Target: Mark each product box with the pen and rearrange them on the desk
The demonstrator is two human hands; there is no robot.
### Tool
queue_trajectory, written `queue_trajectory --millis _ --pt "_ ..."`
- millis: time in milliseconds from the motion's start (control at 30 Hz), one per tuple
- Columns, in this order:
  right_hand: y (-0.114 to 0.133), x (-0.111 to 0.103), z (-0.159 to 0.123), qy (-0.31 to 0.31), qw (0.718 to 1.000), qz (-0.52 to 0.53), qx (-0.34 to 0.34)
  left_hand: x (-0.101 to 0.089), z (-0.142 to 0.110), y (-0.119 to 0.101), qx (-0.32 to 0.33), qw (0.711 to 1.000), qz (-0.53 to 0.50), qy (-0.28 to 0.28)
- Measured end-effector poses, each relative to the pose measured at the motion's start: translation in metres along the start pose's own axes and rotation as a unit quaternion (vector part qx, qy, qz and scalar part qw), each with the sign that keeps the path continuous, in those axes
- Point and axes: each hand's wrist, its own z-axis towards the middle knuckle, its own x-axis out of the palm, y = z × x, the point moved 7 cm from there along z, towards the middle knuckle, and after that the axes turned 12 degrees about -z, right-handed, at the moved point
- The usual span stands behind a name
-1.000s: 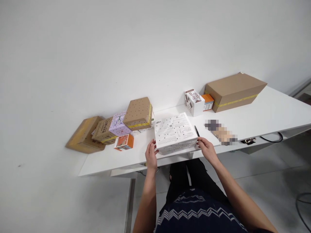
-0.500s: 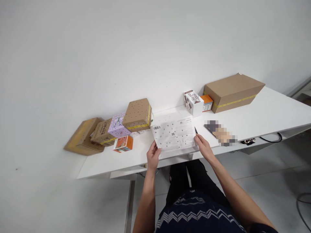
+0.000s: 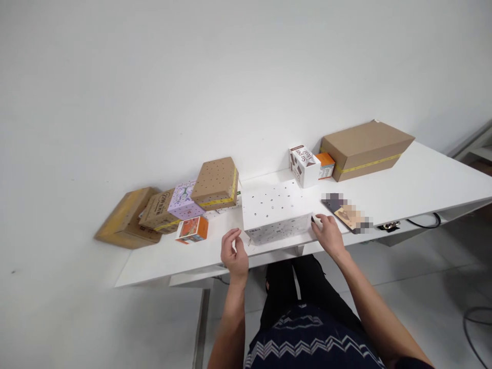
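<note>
A white box (image 3: 272,202) with small dark marks sits on the table in front of me, its printed side with a barcode facing me. My left hand (image 3: 234,257) is off the box's near left corner, empty, with curved fingers and the thumb apart. At the near right corner is my right hand (image 3: 327,234), its fingers closed around a slim dark pointed tool (image 3: 312,219). Only a short dark piece of that tool shows, so its exact kind is unclear. Whether the right fingertips touch the box I cannot tell.
Left on the white table (image 3: 154,264) stand brown cartons (image 3: 215,177), a purple box (image 3: 185,200) and an orange box (image 3: 192,229). Behind right are a white-and-brown box (image 3: 305,166), another orange box (image 3: 326,165) and a large carton (image 3: 367,146). A partly blurred flat item (image 3: 345,212) lies right.
The white box has tipped from showing its barcode face upward to resting with a dotted face on top. My left hand has let go of it and moved left; the right hand has shifted slightly right.
</note>
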Motion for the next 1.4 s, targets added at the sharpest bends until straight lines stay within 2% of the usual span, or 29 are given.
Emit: queue_trajectory --millis 67,133,200,267,333,400,433,467,533,567,633,733,833,933,1033,1167,1267,1400 --pt "0.008 0.004 0.004 0.049 0.995 -0.092 -0.006 0.016 0.003 -0.038 0.109 0.993 0.029 0.043" --pt "0.017 0.008 0.007 0.091 0.983 -0.156 -0.015 0.038 0.003 -0.068 0.199 0.973 0.051 0.101" --pt "0.023 0.01 0.009 0.111 0.976 -0.185 -0.018 0.06 0.001 -0.087 0.256 0.952 0.063 0.154" --pt "0.024 0.011 0.011 0.111 0.979 -0.169 -0.018 0.08 0.0 -0.094 0.277 0.937 0.078 0.197" --pt "0.018 0.01 0.013 0.099 0.991 -0.088 -0.01 0.097 0.0 -0.094 0.273 0.928 0.103 0.232" --pt "0.006 0.008 0.016 0.088 0.992 0.092 0.018 0.11 0.0 -0.088 0.255 0.922 0.143 0.254" --pt "-0.002 0.006 0.016 0.085 0.973 0.209 0.041 0.115 0.0 -0.085 0.246 0.918 0.167 0.262" --pt "-0.008 0.004 0.017 0.083 0.943 0.317 0.063 0.119 -0.001 -0.081 0.237 0.914 0.193 0.266" --pt "-0.016 -0.008 0.019 0.073 0.88 0.461 0.085 0.125 -0.004 -0.076 0.23 0.904 0.238 0.269" --pt "-0.015 -0.018 0.02 0.062 0.861 0.499 0.078 0.128 -0.006 -0.075 0.231 0.9 0.253 0.27" --pt "-0.005 -0.044 0.022 0.034 0.841 0.539 0.033 0.131 -0.01 -0.075 0.234 0.894 0.269 0.271" --pt "0.023 -0.088 0.023 -0.013 0.816 0.576 -0.043 0.134 -0.012 -0.078 0.231 0.89 0.277 0.278" --pt "0.059 -0.121 0.022 -0.056 0.821 0.56 -0.096 0.135 -0.007 -0.083 0.225 0.89 0.278 0.284" --pt "0.092 -0.134 0.024 -0.092 0.843 0.516 -0.12 0.136 0.004 -0.086 0.219 0.897 0.258 0.284" --pt "0.119 -0.13 0.032 -0.097 0.869 0.465 -0.135 0.136 0.018 -0.087 0.226 0.909 0.227 0.265" --pt "0.146 -0.115 0.05 -0.023 0.883 0.441 -0.159 0.134 0.031 -0.079 0.227 0.92 0.217 0.233" --pt "0.156 -0.104 0.062 0.027 0.896 0.41 -0.166 0.137 0.029 -0.073 0.224 0.909 0.228 0.268" --pt "0.152 -0.092 0.075 0.016 0.923 0.355 -0.145 0.141 0.024 -0.07 0.213 0.888 0.243 0.326"
